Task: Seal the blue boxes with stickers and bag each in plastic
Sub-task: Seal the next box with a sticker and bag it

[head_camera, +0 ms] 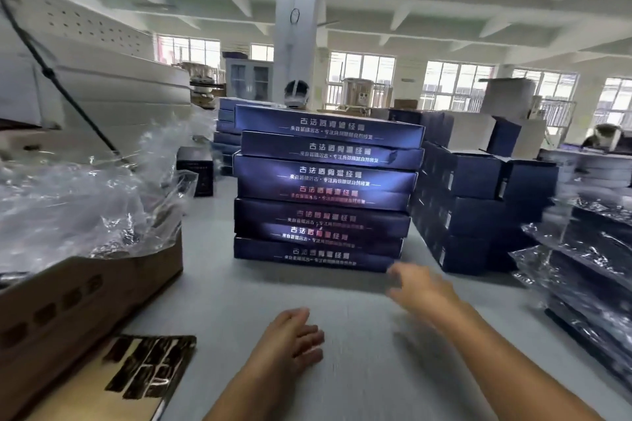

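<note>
A stack of several flat blue boxes (325,188) with white lettering stands on the grey table straight ahead. My right hand (415,285) is blurred, held out with loose fingers just in front of the stack's lower right corner, holding nothing. My left hand (294,340) lies open above the table in the near middle, empty. A sheet of dark stickers (148,366) lies at the near left. Clear plastic bags (85,202) fill a brown carton (68,304) on the left.
More dark blue boxes (478,202) are piled to the right of the stack. Boxes wrapped in plastic (588,270) are stacked at the far right. A small black box (196,174) stands behind the carton. The grey table (359,369) shows bare between my arms.
</note>
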